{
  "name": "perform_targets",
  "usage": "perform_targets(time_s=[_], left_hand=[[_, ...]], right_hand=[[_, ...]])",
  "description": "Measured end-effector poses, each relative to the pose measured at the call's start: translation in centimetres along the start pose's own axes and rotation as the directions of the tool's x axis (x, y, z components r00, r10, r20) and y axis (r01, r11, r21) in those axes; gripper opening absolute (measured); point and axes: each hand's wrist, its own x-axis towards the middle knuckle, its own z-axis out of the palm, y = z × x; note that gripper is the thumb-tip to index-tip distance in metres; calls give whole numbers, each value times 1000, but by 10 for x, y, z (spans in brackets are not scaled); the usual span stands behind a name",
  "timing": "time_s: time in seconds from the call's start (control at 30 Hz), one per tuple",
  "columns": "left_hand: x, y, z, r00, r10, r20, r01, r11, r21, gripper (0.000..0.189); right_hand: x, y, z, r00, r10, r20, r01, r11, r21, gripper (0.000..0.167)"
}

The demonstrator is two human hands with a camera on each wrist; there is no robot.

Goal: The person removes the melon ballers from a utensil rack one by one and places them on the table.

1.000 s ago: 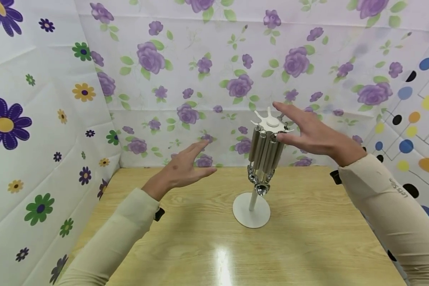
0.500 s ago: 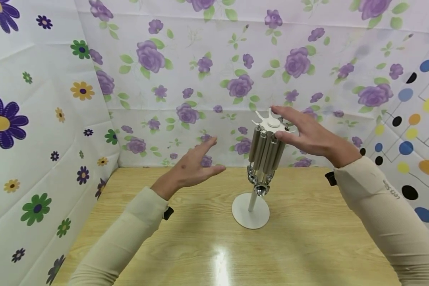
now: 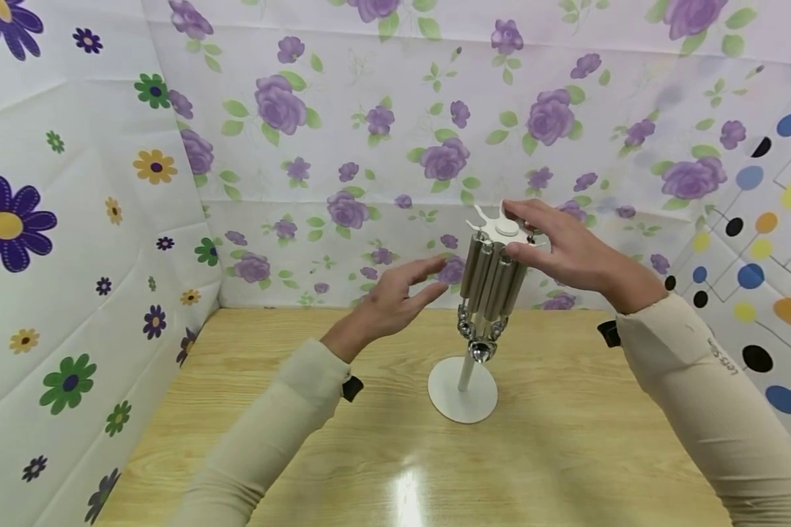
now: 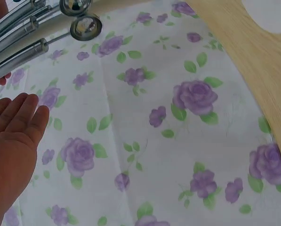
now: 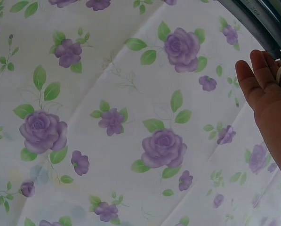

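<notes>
A white utensil stand [image 3: 463, 388] on a round base stands upright on the wooden table in the head view. Steel kitchen utensils [image 3: 492, 282] with tubular handles and small round shiny ends hang from its hooked top. My right hand [image 3: 570, 249] grips the right side of that top, thumb in front and fingers behind; in the right wrist view a white hook lies against the fingers. To the left of the utensils, my left hand [image 3: 395, 300] is held up and apart from them, its thumb and fingers separated with nothing between them. Utensil handles [image 4: 25, 59] also show in the left wrist view.
A wooden table [image 3: 343, 468] lies under the stand. Behind it hangs a cloth [image 3: 369, 161] with purple roses. Flower-patterned cloth [image 3: 72, 241] closes the left side, and dotted cloth [image 3: 758, 219] the right.
The left hand has moved right towards the hanging utensils, its fingers coming nearer its thumb. The right hand has settled closer around the top of the stand. The stand stays in place.
</notes>
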Motion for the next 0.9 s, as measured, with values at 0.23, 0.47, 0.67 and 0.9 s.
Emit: perform_targets(time_s=[0.23, 0.47, 0.67, 0.9], left_hand=[[9, 0, 21, 997, -32, -66, 16, 971, -240, 42], [15, 0, 29, 993, -81, -83, 49, 942, -333, 42], [21, 2, 31, 993, -78, -90, 43, 941, -336, 37], [27, 7, 32, 991, -107, -75, 79, 950, -302, 35]], right_hand=[[-1, 1, 0, 1000, 20, 16, -21, 999, 35, 73], [1, -1, -1, 999, 22, 23, -23, 999, 22, 74], [-1, -2, -2, 999, 44, 31, -45, 999, 29, 75], [0, -1, -2, 998, 54, 23, -54, 998, 13, 72]])
